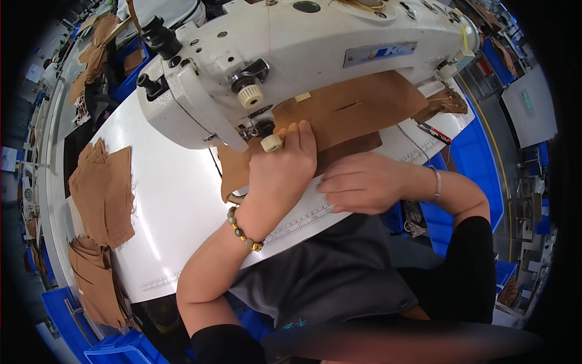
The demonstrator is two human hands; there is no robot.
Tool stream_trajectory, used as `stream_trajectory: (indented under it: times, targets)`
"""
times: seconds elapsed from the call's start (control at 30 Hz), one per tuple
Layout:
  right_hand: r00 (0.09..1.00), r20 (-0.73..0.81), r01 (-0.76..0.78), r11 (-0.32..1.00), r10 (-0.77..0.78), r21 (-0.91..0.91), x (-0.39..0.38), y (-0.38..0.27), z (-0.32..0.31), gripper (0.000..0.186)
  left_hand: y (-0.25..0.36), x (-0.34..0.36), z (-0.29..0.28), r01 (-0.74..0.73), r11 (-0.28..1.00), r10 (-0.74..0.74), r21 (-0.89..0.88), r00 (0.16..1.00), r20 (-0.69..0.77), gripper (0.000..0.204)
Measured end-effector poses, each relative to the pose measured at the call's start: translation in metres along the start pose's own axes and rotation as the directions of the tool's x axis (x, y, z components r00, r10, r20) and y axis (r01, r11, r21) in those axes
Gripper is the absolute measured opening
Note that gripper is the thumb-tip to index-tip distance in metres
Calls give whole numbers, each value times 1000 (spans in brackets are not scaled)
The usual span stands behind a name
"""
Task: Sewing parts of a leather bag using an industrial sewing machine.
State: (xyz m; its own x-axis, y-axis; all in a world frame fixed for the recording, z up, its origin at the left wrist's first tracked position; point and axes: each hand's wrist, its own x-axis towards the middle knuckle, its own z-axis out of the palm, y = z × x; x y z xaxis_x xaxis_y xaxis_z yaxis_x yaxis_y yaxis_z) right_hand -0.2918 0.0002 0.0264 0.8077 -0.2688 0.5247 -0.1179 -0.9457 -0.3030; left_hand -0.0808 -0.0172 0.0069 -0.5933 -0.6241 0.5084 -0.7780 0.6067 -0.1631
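A brown fabric piece (345,115) lies under the arm of a white sewing machine (315,54), with a small slit and a pale yellow tab on it. My left hand (285,161) bears down on this fabric beside the needle area, its bent fingers close together and their tips partly hidden. A darker brown layer (357,148) shows beneath the near edge of the fabric. Just right of my left hand, my right hand (364,182) hovers at the table's near edge, fingers loosely curved and slightly apart, with nothing visible in them. The needle itself is hidden.
Stacked brown fabric pieces (106,194) lie on the white table (170,224) at left, with another stack (97,279) nearer. A red and black pen-like tool (434,133) and a bunched brown piece (448,103) are at right. Blue bins (479,164) flank the table.
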Motion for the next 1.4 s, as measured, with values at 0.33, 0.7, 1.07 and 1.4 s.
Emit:
stream_trajectory:
  times: [0.33,0.7,1.07,1.4]
  targets:
    - [770,287,-488,815,570,-313,17,67,16,22,-13,-18,-13,-20,998,14,-60,996,-90,36]
    - [788,301,-471,841,537,-265,22,56,10,26,-43,-71,-15,51,991,-46,-122,998,47,47]
    - [610,626,-621,784,485,-1,0,-29,-97,30,-65,-59,-32,293,883,-201,-366,942,269,36]
    - [811,53,-584,812,583,8,57,28,7,36,-85,-43,-34,403,841,-262,-362,888,379,9]
